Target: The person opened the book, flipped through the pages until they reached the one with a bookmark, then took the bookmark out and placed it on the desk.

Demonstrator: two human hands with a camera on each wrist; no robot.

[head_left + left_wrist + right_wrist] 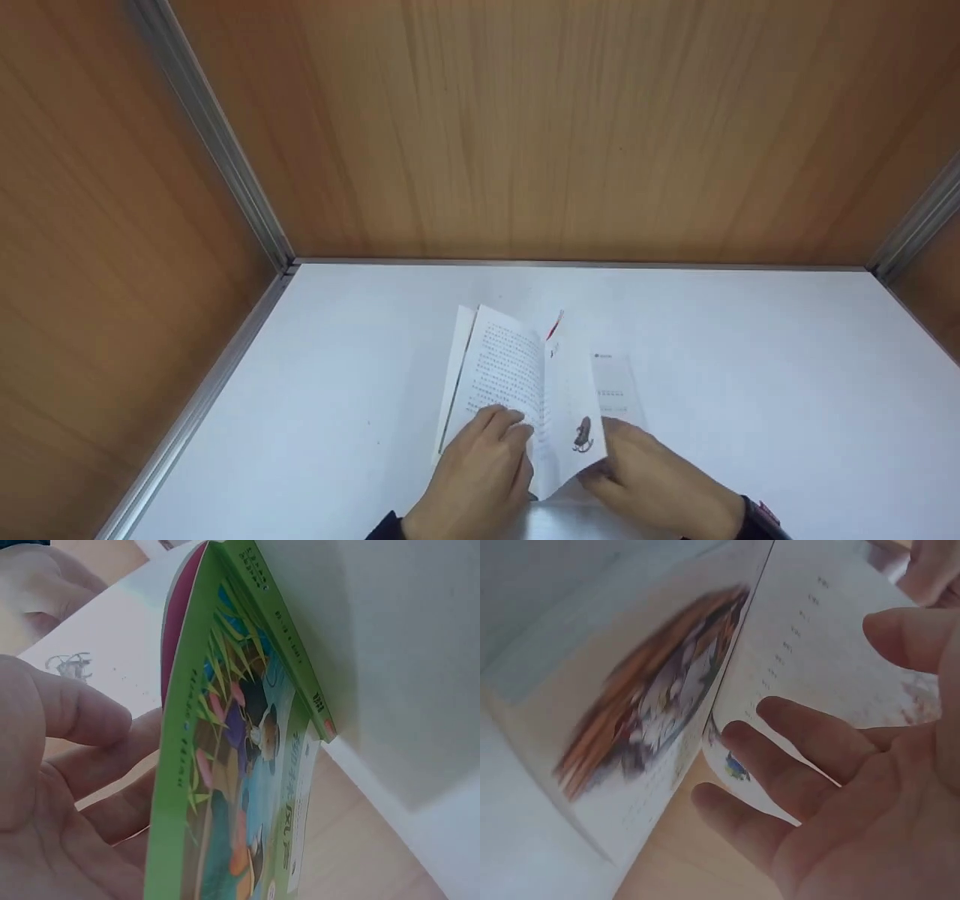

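A thin paperback book (506, 367) lies open on the white table, near the front edge. My left hand (487, 457) rests on its left-hand text page with the fingers laid over the paper. In the left wrist view the book's green illustrated cover (240, 765) stands tilted up beside my left hand (52, 765), whose fingers lie against its inner side. My right hand (645, 472) touches the bottom of a raised page (574, 409) that bears a small dark drawing. In the right wrist view my right hand (855, 795) has its fingers spread against that page (810, 652), next to a blurred colour picture (652, 697).
The white table (750, 375) is boxed in by a wooden back wall (525, 127) and a wooden left wall (97, 262), joined by metal rails. A second wooden wall begins at the far right.
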